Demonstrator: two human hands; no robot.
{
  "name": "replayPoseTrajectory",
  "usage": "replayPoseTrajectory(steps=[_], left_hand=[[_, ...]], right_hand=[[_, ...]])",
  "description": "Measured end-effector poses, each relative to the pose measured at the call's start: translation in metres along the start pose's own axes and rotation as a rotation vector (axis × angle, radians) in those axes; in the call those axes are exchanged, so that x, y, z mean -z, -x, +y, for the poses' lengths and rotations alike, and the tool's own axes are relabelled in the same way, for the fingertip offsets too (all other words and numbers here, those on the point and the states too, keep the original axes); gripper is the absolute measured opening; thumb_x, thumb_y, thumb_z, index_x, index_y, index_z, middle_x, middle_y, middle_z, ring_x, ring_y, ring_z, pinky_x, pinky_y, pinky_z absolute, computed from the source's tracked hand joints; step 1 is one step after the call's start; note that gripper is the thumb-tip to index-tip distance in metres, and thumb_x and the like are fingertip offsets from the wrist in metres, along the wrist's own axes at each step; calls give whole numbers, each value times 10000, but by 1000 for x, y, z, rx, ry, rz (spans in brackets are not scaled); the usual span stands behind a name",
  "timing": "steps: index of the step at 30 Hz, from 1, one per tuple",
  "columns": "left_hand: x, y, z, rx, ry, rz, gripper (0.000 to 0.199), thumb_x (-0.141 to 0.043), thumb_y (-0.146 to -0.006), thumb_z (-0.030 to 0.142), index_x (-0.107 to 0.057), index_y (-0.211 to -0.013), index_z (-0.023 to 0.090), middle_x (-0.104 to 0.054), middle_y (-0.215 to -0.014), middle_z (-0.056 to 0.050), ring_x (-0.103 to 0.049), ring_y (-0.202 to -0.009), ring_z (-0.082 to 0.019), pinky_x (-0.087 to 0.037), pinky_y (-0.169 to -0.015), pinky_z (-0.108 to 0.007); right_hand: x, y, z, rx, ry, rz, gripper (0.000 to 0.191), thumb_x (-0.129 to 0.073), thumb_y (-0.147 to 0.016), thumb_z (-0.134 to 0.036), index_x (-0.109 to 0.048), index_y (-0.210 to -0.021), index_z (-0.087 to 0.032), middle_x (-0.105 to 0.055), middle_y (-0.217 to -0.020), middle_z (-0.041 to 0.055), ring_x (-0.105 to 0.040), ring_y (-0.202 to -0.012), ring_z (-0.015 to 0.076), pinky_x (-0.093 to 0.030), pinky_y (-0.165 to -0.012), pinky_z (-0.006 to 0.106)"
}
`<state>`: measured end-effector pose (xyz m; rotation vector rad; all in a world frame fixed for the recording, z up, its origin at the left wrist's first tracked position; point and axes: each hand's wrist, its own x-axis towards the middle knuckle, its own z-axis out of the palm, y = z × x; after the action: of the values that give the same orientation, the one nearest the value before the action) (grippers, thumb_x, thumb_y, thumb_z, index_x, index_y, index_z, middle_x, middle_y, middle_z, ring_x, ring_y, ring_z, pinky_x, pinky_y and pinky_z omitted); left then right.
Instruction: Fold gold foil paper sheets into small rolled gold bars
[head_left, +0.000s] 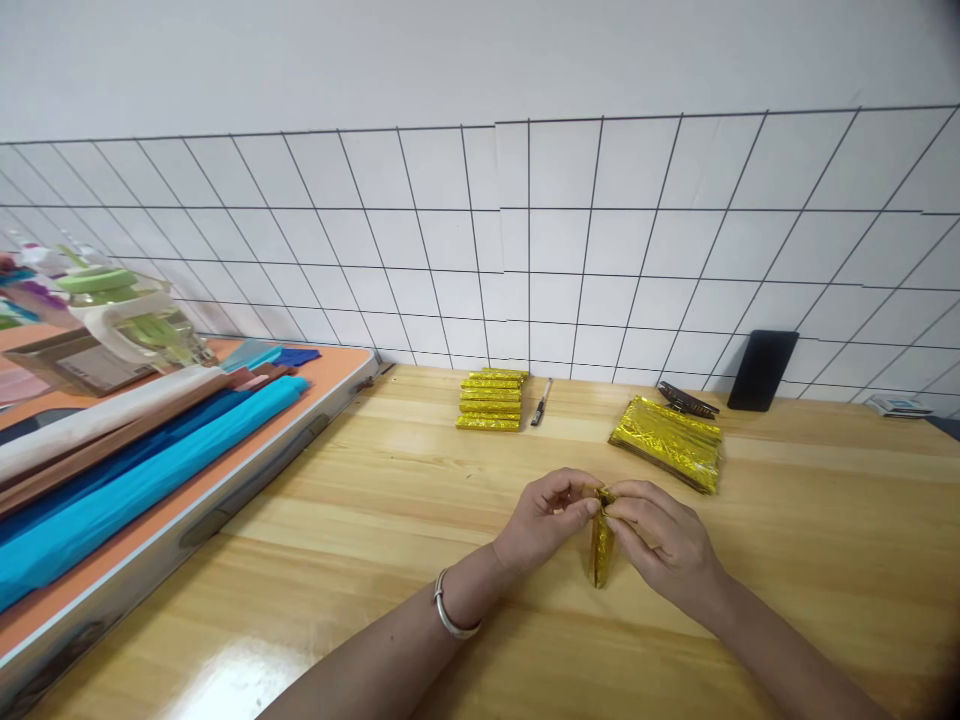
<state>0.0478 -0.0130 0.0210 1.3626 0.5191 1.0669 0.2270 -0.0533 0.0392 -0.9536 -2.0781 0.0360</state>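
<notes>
A narrow, folded bundle of shiny gold foil strips (601, 555) stands roughly upright between my hands. My left hand (551, 515) pinches its top end from the left, thumb and fingers pressed together. From the right, the fingertips of my right hand (664, 535) close on the same top end. The fingers partly cover what happens there. Beyond my right hand lies a flat, wider stack of gold foil strips (667, 440). Farther back, several slim gold foil bundles (490, 402) lie side by side in a row.
A pen (540, 402) lies beside the row. A dark hair clip (686, 400) sits behind the flat stack, and a black phone-like slab (763, 370) leans on the tiled wall. At left, an orange-topped surface (330, 400) carries blue rolls (172, 450), a box (82, 360) and a green-lidded bottle (142, 310).
</notes>
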Motion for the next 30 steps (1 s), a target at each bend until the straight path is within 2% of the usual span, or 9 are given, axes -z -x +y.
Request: replayPoseTrajectory(steps=[8, 17, 30], left_hand=[[-1, 0, 0, -9, -41, 13, 275, -658, -780, 347, -616, -945, 130, -564, -755, -22, -495, -693, -104, -411, -670, -238], [-3, 2, 0, -50, -206, 38, 259, -632, -800, 331, -613, -964, 131, -574, -768, -33, -497, -695, -109, -422, -669, -239], [-6, 4, 5, -232, -404, 23, 223, -583, -830, 312, -597, -975, 144, -604, -770, -42, -547, -672, -109, -457, -624, -224]], right_hand=[[6, -4, -1, -3, -9, -67, 193, -517, -820, -104, -599, -928, -241, -605, -970, 55, -592, -862, 156, -511, -741, 284], [-1, 1, 0, -34, 22, 60, 196, -541, -802, -84, -591, -922, -231, -635, -912, 44, -604, -864, 161, -508, -774, 300], [-5, 5, -2, -131, 0, 84, 191, -545, -796, -80, -559, -921, -224, -615, -852, 31, -594, -814, 163, -493, -748, 311]])
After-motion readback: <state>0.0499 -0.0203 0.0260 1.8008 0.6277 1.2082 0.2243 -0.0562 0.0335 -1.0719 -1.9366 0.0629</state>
